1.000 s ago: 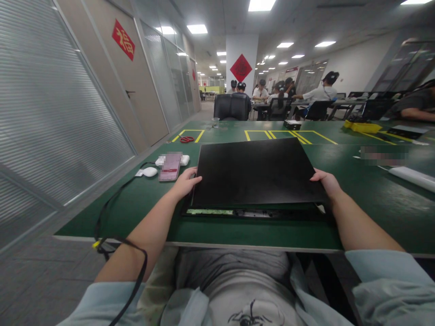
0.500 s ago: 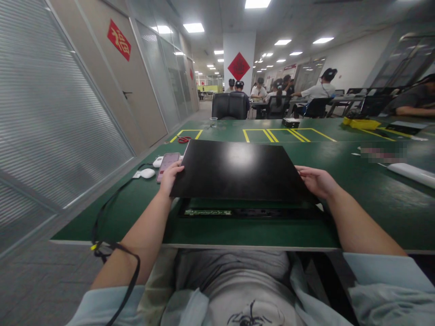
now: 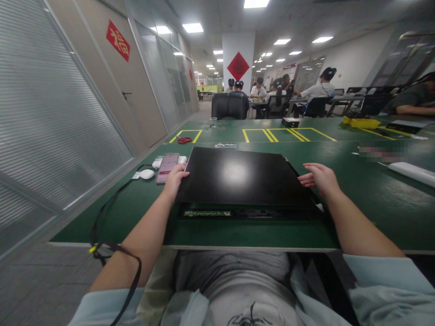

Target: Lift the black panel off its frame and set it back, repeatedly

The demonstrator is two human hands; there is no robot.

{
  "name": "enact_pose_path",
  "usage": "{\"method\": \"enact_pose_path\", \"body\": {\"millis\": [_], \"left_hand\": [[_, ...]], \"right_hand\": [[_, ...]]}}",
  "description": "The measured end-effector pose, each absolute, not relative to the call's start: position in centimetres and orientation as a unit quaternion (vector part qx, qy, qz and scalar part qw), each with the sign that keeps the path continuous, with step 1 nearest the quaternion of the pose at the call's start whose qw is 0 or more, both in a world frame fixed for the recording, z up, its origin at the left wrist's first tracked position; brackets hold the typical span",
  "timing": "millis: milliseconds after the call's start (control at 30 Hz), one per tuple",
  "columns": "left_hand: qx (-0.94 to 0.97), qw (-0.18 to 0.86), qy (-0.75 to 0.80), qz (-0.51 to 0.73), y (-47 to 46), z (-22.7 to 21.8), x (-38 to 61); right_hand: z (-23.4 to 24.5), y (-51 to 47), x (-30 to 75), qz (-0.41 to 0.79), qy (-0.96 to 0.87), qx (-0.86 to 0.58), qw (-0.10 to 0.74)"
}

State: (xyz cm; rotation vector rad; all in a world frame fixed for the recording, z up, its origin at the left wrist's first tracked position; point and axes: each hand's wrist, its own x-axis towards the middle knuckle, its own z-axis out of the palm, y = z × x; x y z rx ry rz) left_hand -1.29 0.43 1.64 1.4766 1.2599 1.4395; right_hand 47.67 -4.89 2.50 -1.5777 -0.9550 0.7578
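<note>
A flat black display panel lies over a dark housing, and a green circuit strip shows along the housing's near edge. On the panel's left edge is my left hand, closed round it with the thumb on top. My right hand is by the right edge with its fingers stretched out; the fingertips are at or just off the edge. What lies under the panel is hidden.
Left of the panel lie a phone and a white oval device on a black cord. Red-handled scissors, small pale pieces and a clear cup are farther back. A white roll lies right. People sit beyond.
The panel has come down lower onto the housing, uncovering the small pale pieces behind it. My right hand's fingers have loosened from its right edge; my left hand stays on the left edge.
</note>
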Motion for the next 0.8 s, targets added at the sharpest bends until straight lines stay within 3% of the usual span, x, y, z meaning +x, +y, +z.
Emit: {"method": "enact_pose_path", "body": {"millis": [133,367,800], "left_hand": [[0.607,0.309,0.525,0.51,0.3,0.9,-0.6],[0.561,0.356,0.512,0.544,0.7,1.5,-1.2],[0.619,0.302,0.521,0.504,0.8,0.8,-1.6]], "right_hand": [[2.0,-4.8,48.2,0.251,-0.43,-0.69,0.525],[2.0,-4.5,48.0,0.274,-0.446,-0.67,0.527],[1.6,-4.4,48.3,0.229,-0.432,-0.716,0.499]]}}
